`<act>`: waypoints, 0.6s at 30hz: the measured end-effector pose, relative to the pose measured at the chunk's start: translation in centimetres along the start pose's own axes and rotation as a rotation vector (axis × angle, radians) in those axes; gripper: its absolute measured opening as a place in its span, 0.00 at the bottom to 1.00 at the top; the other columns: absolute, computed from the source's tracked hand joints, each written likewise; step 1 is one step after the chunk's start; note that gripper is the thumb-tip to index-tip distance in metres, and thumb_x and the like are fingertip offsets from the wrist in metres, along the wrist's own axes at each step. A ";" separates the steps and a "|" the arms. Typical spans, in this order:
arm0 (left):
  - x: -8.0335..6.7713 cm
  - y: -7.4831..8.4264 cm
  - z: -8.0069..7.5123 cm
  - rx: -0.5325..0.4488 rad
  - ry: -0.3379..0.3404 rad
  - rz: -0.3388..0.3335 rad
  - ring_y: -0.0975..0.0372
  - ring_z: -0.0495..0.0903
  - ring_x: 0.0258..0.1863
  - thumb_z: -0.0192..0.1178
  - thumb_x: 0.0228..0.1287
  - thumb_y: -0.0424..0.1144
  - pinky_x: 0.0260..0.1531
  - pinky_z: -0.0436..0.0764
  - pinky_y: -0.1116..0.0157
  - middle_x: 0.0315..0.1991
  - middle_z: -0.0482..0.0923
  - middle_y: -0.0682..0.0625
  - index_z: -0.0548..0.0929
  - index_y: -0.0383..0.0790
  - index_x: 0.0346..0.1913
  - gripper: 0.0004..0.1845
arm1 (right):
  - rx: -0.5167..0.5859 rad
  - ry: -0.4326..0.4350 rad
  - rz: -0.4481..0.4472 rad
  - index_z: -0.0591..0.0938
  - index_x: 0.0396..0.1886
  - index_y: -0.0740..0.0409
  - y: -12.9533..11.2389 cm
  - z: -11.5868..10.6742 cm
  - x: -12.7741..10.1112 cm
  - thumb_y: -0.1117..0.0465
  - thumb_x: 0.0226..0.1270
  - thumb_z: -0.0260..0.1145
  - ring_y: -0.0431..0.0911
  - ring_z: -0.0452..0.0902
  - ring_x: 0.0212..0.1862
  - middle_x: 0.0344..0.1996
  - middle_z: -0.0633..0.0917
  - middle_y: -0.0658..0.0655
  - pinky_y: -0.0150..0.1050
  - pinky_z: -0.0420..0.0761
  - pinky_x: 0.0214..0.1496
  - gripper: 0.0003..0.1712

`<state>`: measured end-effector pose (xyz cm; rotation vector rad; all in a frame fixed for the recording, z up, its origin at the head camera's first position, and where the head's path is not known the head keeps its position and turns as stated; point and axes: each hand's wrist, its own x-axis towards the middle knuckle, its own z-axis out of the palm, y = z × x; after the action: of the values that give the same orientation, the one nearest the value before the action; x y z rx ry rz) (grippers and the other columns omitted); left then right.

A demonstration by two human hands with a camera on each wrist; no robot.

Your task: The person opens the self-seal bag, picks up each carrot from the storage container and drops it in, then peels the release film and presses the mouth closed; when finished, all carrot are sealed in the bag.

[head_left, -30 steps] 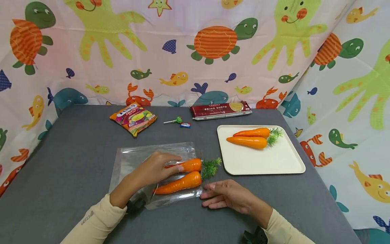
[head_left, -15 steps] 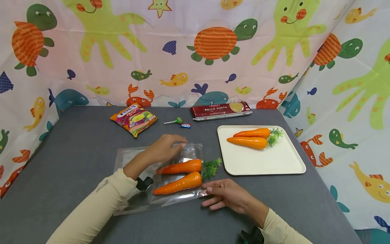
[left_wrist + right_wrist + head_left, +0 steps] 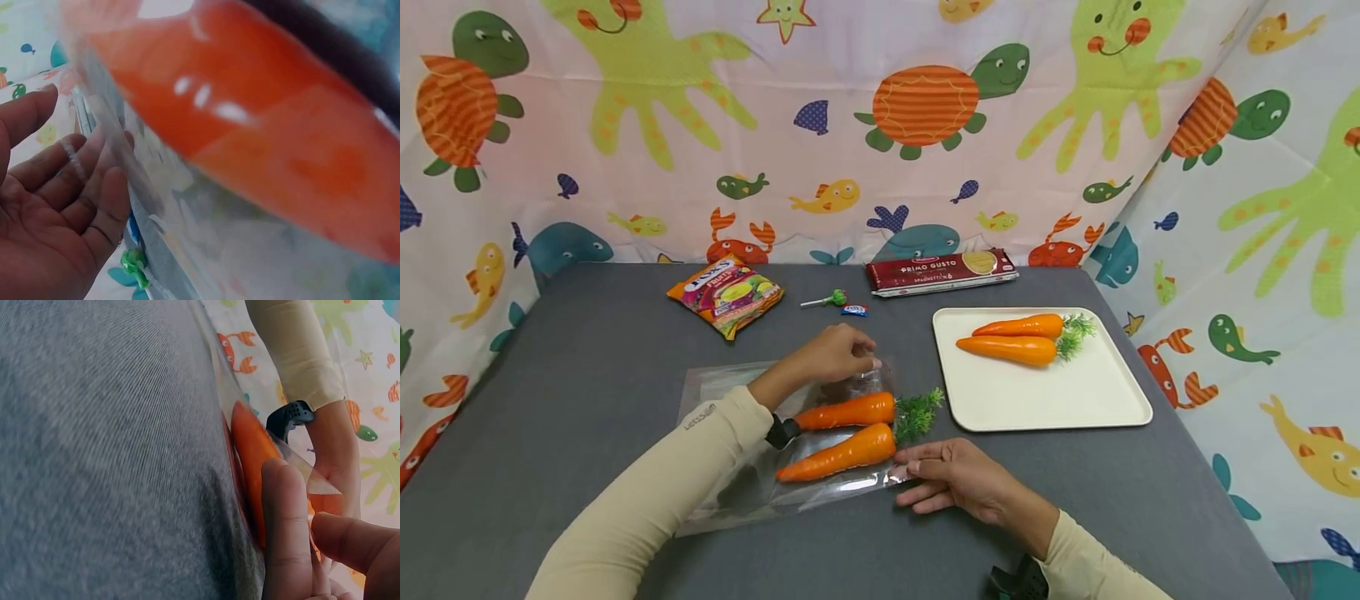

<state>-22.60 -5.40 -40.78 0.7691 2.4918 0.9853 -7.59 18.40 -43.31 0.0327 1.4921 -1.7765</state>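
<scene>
The clear plastic bag (image 3: 730, 504) lies flat on the grey table (image 3: 572, 400), in front of the person, with its open edge facing right. Two carrots rest side by side in the bag: the far carrot (image 3: 857, 410) and the near carrot (image 3: 846, 454), tips to the left, green tops (image 3: 919, 417) projecting past the open edge. The left hand (image 3: 835, 354) is positioned above the far right part of the bag; its fingers are loosely bent, with a gap between thumb and fingers, and the left wrist view shows the fingertips against the film. Whether they touch it cannot be told. The black device (image 3: 781, 432) on the left wrist overlaps the tip of the far carrot in the head view. The right hand (image 3: 958, 479) pinches the near right corner of the bag between thumb and index finger, the gap nearly closed; the remaining fingers extend below. Right of the bag stands a cream tray (image 3: 1052, 408) carrying a second pair of carrots (image 3: 1011, 349), tops to the right. Along the rear of the table, from left to right, lie an orange candy packet (image 3: 727, 296), a green lollipop (image 3: 837, 297), a small blue sweet (image 3: 854, 310) and a dark red spaghetti pack (image 3: 940, 272).
</scene>
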 end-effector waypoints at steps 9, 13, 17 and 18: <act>-0.2 -0.3 -0.7 -0.072 0.001 0.031 0.62 0.75 0.20 0.58 0.71 0.37 0.25 0.76 0.67 0.33 0.86 0.49 0.89 0.36 0.41 0.11 | -0.058 0.009 -0.037 0.74 0.61 0.73 -0.2 0.0 0.1 0.64 0.73 0.59 0.53 0.86 0.42 0.48 0.84 0.67 0.44 0.84 0.42 0.22; -0.8 -0.1 -1.7 -0.143 0.027 0.029 0.60 0.77 0.22 0.57 0.71 0.38 0.24 0.75 0.66 0.32 0.85 0.47 0.88 0.35 0.38 0.12 | -0.129 0.004 -0.067 0.74 0.60 0.73 -0.7 0.1 0.1 0.64 0.73 0.59 0.54 0.86 0.41 0.46 0.85 0.67 0.45 0.84 0.41 0.22; -1.5 0.3 -2.8 -0.261 0.065 0.004 0.55 0.84 0.27 0.57 0.72 0.39 0.28 0.83 0.62 0.32 0.85 0.44 0.87 0.32 0.42 0.13 | -0.193 0.008 -0.093 0.74 0.60 0.75 -1.7 0.1 -0.1 0.63 0.73 0.59 0.55 0.86 0.41 0.46 0.84 0.67 0.45 0.84 0.41 0.22; -1.7 0.4 -3.0 -0.291 0.079 0.001 0.54 0.85 0.28 0.57 0.72 0.39 0.29 0.84 0.60 0.33 0.85 0.43 0.87 0.32 0.43 0.13 | -0.203 0.012 -0.097 0.74 0.60 0.75 -2.0 0.1 -0.2 0.63 0.73 0.59 0.55 0.86 0.41 0.47 0.84 0.67 0.45 0.84 0.41 0.22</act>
<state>-22.67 -7.71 -38.19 0.6495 2.3366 1.3639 -8.57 18.39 -41.57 -0.1338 1.7009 -1.6940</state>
